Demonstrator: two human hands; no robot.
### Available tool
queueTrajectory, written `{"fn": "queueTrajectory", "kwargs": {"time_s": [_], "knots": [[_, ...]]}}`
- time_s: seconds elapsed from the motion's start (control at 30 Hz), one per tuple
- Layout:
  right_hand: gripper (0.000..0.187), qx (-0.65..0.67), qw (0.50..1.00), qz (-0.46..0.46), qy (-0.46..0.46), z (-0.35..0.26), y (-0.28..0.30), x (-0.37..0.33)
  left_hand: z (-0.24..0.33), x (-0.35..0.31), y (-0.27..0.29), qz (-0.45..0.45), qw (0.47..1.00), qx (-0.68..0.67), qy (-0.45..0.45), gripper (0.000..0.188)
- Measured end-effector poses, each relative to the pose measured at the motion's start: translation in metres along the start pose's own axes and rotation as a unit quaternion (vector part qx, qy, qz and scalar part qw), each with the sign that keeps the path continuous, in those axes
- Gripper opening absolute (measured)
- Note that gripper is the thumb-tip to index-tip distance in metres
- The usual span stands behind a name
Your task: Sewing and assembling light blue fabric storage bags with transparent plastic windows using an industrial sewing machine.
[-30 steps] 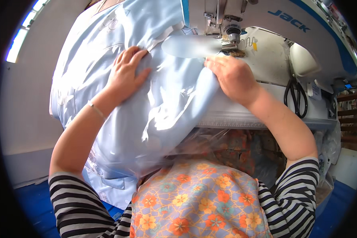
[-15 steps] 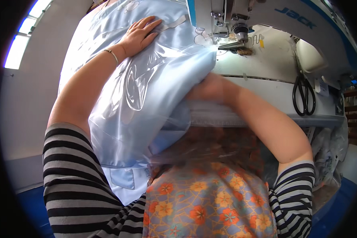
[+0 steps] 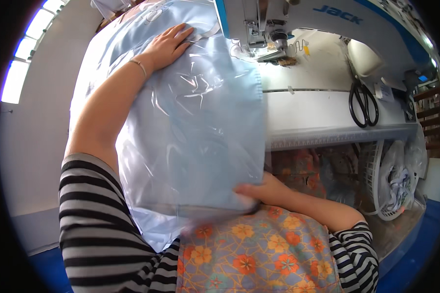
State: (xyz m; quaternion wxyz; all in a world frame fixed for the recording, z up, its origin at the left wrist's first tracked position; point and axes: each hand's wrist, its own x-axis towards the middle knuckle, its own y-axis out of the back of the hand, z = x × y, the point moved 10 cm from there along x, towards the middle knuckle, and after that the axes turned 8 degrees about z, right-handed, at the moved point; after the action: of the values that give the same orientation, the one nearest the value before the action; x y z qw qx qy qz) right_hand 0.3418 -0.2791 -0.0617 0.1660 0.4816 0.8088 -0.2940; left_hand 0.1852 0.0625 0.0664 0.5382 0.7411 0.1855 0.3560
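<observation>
Blue bagged garment (image 3: 195, 132), left hand (image 3: 168, 44) flat, right hand (image 3: 256, 191) gripping

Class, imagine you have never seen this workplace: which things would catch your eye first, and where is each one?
First comes the big pale blue fabric in clear plastic film, filling the middle of the view; the left hand lies flat on its top and the right hand grips its lower edge. Behind it, at the top, stands the white sewing machine. Black scissors lie to the right on the white table.

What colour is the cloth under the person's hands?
Pale blue cloth, under clear plastic, seen in the head view.
</observation>
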Motion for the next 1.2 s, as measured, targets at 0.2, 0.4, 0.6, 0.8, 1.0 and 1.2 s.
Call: {"fn": "queueTrajectory", "kwargs": {"time_s": [0.2, 0.4, 0.6, 0.8, 1.0, 1.2], "knots": [[0.038, -0.068, 0.993, 0.081, 0.045, -0.017, 0.001, -0.013, 0.152, 0.007, 0.045, -0.271, 0.95, -0.123, 0.095, 0.05], [0.034, 0.099, 0.985, 0.023, 0.142, -0.011, -0.01, -0.023, 0.296, -0.107, 0.109, -0.23, 0.96, -0.139, -0.073, 0.082], [0.034, 0.024, 0.997, -0.008, 0.073, 0.005, -0.012, -0.022, 0.292, -0.097, 0.091, -0.114, 0.981, -0.06, -0.142, 0.045], [0.028, 0.081, 0.99, 0.018, 0.114, -0.005, -0.008, -0.025, 0.282, -0.069, 0.09, -0.088, 0.979, -0.117, -0.14, 0.015], [0.03, 0.118, 0.983, 0.095, 0.098, -0.009, 0.014, -0.019, 0.269, -0.053, 0.078, -0.028, 0.979, -0.18, -0.097, 0.012], [0.028, 0.179, 0.967, 0.137, 0.115, -0.027, 0.024, -0.006, 0.25, -0.022, 0.063, -0.11, 0.979, -0.154, -0.08, 0.019]]}}
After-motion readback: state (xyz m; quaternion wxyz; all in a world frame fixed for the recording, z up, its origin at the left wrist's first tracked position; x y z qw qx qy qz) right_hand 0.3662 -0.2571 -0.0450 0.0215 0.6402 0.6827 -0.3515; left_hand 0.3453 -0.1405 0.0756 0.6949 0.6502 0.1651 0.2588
